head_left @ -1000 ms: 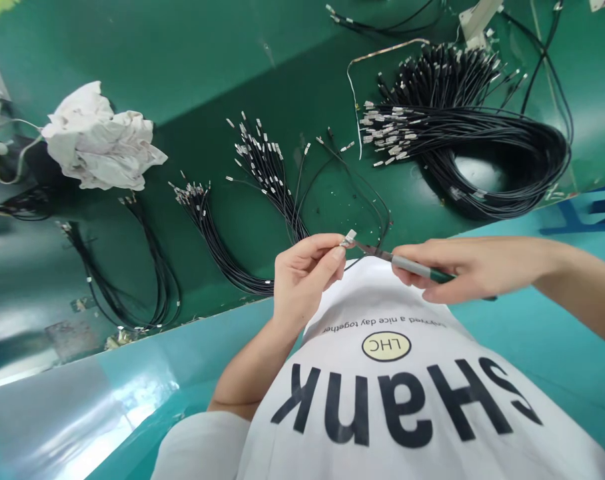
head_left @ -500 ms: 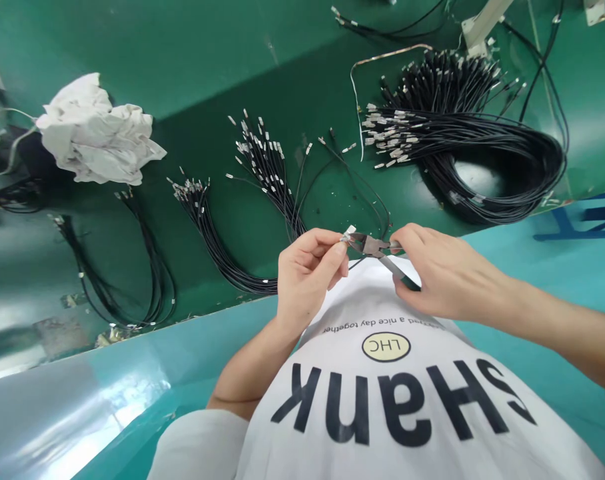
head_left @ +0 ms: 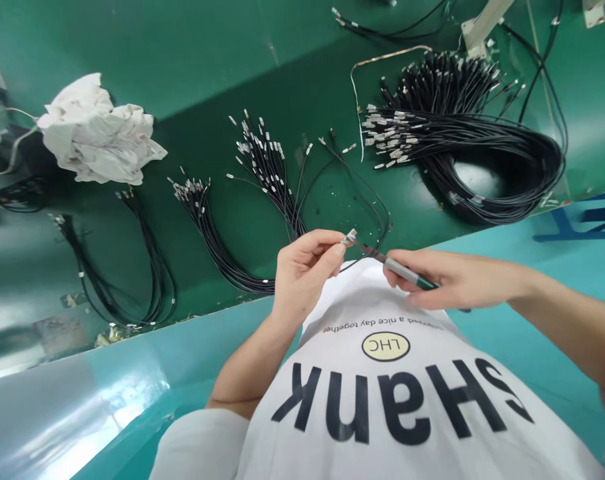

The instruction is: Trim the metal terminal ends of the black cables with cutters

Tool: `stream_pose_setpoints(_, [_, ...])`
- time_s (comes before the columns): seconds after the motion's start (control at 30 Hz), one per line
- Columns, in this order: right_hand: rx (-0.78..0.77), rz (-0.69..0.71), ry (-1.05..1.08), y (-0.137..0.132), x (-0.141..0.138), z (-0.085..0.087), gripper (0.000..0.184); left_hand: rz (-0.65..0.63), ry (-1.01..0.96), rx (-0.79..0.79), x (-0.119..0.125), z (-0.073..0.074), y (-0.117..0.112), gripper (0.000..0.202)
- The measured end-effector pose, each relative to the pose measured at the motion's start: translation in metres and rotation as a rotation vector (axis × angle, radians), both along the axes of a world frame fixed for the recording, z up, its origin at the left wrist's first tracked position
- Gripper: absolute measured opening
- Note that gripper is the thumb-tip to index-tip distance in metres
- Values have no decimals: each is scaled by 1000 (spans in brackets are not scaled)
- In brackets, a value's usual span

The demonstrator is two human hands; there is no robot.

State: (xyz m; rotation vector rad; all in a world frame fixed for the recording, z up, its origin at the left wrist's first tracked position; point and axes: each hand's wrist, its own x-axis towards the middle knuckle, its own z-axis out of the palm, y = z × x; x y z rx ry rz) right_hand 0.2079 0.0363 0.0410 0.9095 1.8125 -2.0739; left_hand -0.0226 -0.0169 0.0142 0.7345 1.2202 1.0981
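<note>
My left hand (head_left: 305,270) pinches small metal terminal (head_left: 350,236); my right hand (head_left: 447,280) closed around pliers (head_left: 405,272), tip at terminal's 4 o'clock.

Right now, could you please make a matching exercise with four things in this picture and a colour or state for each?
1 left hand
2 right hand
3 cloth
4 cable coil

A black, metal-tipped ends
B grips the green-handled tool
C white, crumpled
D pinches the metal terminal

Pairs: 1-D, 2-B, 3-C, 4-A
</note>
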Motion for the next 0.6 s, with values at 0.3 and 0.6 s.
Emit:
stream_pose_setpoints(0.3, [-637,-206,516,1,30,-50,55,-60,-96,-116,-9,3,8,6])
stream_pose_setpoints(0.6, [791,-129,-475,3,33,-14,27,-47,84,-101,-5,9,5,8])
